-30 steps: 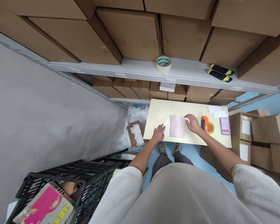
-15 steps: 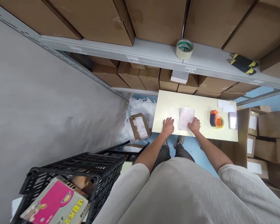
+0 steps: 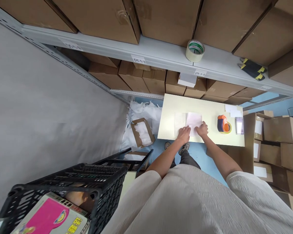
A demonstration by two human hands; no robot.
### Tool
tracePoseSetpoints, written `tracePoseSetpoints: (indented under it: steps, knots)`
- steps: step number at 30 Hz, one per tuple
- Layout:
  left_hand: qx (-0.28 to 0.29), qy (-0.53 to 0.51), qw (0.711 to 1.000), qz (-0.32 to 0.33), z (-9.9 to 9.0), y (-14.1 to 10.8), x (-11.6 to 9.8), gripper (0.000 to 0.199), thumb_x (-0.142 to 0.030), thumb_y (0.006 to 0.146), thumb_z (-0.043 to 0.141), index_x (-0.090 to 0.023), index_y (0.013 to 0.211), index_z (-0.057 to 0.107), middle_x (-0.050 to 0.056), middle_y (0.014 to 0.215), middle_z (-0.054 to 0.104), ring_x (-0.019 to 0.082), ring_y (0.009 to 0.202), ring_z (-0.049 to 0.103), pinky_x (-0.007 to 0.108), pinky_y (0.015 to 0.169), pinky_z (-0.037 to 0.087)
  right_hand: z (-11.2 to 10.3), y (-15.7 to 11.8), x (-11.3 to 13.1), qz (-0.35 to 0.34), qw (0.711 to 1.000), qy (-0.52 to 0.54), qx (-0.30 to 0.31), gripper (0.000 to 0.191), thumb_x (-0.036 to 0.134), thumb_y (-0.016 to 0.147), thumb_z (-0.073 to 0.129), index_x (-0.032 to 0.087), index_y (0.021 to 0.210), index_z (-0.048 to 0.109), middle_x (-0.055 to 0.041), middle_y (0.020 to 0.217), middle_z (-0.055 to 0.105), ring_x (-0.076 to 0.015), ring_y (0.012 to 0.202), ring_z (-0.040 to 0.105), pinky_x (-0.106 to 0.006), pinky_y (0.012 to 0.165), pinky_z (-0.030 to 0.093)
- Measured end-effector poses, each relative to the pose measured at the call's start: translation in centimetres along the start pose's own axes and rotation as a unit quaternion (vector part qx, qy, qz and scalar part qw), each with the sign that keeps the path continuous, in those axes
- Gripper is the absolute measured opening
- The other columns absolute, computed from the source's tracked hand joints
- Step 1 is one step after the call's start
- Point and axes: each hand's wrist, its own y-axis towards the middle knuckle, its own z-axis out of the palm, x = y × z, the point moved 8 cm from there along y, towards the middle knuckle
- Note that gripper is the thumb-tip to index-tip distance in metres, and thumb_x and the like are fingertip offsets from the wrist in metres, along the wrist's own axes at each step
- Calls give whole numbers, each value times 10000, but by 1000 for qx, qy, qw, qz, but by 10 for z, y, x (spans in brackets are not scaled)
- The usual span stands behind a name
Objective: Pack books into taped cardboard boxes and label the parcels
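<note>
A pale pinkish sheet of paper (image 3: 193, 120) lies on the cream-coloured table. Close on its left is a whiter sheet (image 3: 179, 119); whether the two are joined like a booklet, I cannot tell. My left hand (image 3: 184, 134) rests with its fingers laid over the lower edges where both sheets meet. At the right edge of the pinkish sheet, my right hand (image 3: 202, 129) has its thumb on top and its fingers round the side. Farther right on the table (image 3: 166, 126) stands an orange and dark tape dispenser (image 3: 222, 123) beside a yellow tape roll (image 3: 230, 128).
Cardboard boxes fill the shelf (image 3: 161, 47) above, which bears a tape roll (image 3: 194, 52) and black-yellow cutters (image 3: 253, 69). At lower left stands a black crate (image 3: 109, 191) with books. An open carton (image 3: 150, 131) sits left of the table; stacked boxes (image 3: 279, 130) stand right.
My left hand has moved right, from the bare table onto the sheets. The whiter sheet now shows plainly left of the pinkish one. My right hand stays at the paper's edge.
</note>
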Motion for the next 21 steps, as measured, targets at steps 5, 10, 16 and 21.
tracePoseSetpoints:
  steps: [5, 10, 16, 21]
  knots:
    - [-5, -38, 998, -47, -3, 7, 6, 647, -176, 1033, 424, -143, 1678, 379, 197, 1688, 515, 355, 1517, 497, 492, 1207, 420, -10, 19, -9, 56, 992, 117, -5, 623, 336, 761, 706, 220, 1369, 637, -124, 1197, 729, -330, 1143, 677, -489, 1045, 526]
    - [-4, -117, 990, -75, -7, 13, 11, 656, -237, 1046, 465, -105, 1680, 359, 230, 1704, 473, 369, 1512, 521, 475, 1233, 412, -24, 23, -2, 17, 988, 154, -3, 274, 367, 770, 627, 220, 992, 694, -82, 1012, 754, -272, 959, 698, -367, 893, 551]
    - [-8, -316, 939, -134, -15, 10, 29, 647, -598, 1090, 457, -201, 1599, 499, 195, 1614, 575, 330, 1408, 634, 411, 1152, 492, -25, -3, 43, -125, 969, 211, 3, 298, 474, 775, 637, 238, 957, 639, -57, 962, 735, -250, 932, 686, -379, 901, 560]
    - [-36, -462, 879, -111, -29, 9, 37, 690, -699, 1102, 339, -181, 1387, 696, 158, 1417, 746, 316, 1365, 673, 381, 1138, 505, -1, -23, 74, -140, 946, 277, 95, 444, 616, 775, 709, 249, 1007, 617, -6, 925, 674, -203, 823, 655, -346, 720, 589]
